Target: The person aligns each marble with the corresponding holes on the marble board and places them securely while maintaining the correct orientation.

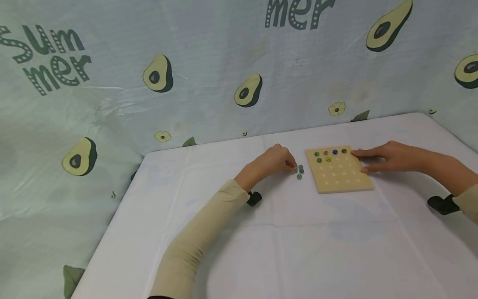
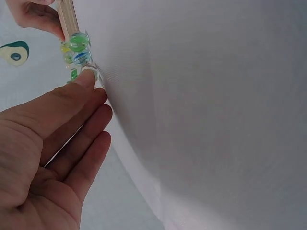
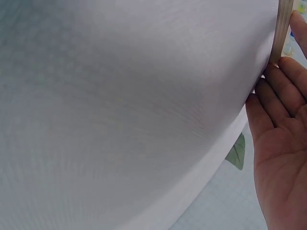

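Note:
My left hand (image 1: pixel 274 162) is low over the table beside a small cluster of glass marbles (image 1: pixel 301 170). Between its thumb and index fingertip it pinches a clear marble (image 2: pixel 92 72), mostly covered by the thumb; the other fingers are loosely bent. To the right lies a square wooden board (image 1: pixel 341 178) with rows of shallow round hollows. Several coloured marbles, among them a blue marble (image 1: pixel 335 152) and a yellow marble (image 1: pixel 328 159), sit in its two far rows. My right hand (image 1: pixel 392 156) touches the board's right edge with fairly straight fingers and thumb.
A white cloth covers the table (image 1: pixel 298 249). Behind and to the left hangs a pale curtain (image 1: pixel 201 54) printed with avocados and lettering. A dark wrist strap piece (image 1: pixel 254 199) shows at the left cuff, another dark piece (image 1: pixel 443 204) at the right.

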